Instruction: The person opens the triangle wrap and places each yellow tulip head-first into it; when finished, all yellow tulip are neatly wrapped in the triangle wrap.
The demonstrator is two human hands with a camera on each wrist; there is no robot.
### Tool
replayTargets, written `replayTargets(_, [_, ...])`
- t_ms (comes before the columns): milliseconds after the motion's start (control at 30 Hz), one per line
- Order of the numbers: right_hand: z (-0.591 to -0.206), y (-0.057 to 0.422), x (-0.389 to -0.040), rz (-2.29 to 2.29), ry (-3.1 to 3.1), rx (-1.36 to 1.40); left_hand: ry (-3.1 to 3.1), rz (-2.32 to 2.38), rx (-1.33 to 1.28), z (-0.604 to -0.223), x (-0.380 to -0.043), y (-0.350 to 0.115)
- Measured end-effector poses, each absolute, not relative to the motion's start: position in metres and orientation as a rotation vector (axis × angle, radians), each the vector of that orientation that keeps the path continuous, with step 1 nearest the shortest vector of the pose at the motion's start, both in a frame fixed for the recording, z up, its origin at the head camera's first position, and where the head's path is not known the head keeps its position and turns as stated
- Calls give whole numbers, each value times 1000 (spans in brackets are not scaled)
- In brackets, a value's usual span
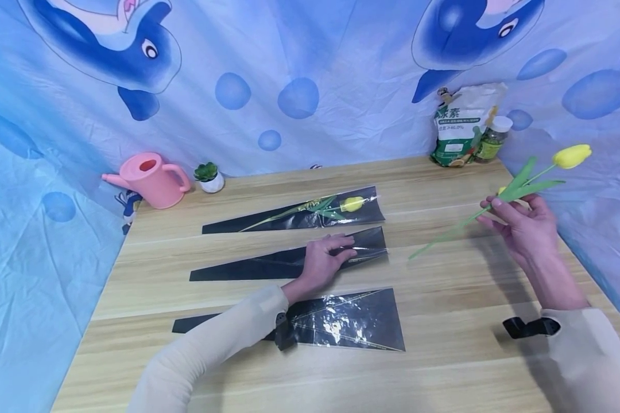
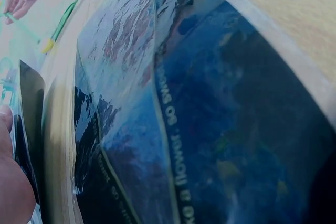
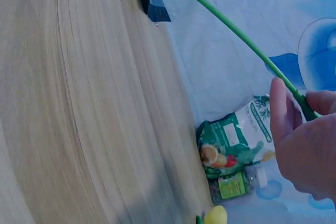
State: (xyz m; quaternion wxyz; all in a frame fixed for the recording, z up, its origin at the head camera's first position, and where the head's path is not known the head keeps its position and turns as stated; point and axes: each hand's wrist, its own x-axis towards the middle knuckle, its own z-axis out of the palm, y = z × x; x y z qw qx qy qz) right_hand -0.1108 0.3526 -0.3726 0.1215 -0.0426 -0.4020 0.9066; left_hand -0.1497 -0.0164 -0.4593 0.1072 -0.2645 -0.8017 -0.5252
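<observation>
My right hand (image 1: 534, 229) pinches the green stem of a yellow tulip (image 1: 572, 156) above the table's right side; its bloom points up and right, its stem slants down left. My left hand (image 1: 324, 261) rests on the middle black flower sleeve (image 1: 268, 265), thumb and fingers spread near its wide end. Behind it lies another black sleeve (image 1: 369, 213) with a yellow tulip (image 1: 351, 204) inside. A third sleeve (image 1: 356, 321), flat and shiny, lies under the left forearm and fills much of the left wrist view. Another yellow bloom (image 3: 215, 215) shows low in the right wrist view.
At the back left stand a pink watering can (image 1: 157, 180) and a small potted succulent (image 1: 209, 176). A white-and-green bag (image 1: 457, 129) and a lidded jar (image 1: 492, 139) stand at the back right. Blue dolphin-print cloth (image 1: 299, 51) hangs around the wooden table (image 1: 460, 367).
</observation>
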Motion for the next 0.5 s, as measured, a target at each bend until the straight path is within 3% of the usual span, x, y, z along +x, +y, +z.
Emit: replayTargets(500, [-395, 313, -119, 2614, -1103, -169, -2344, -1502, -811, -461, -150, -15])
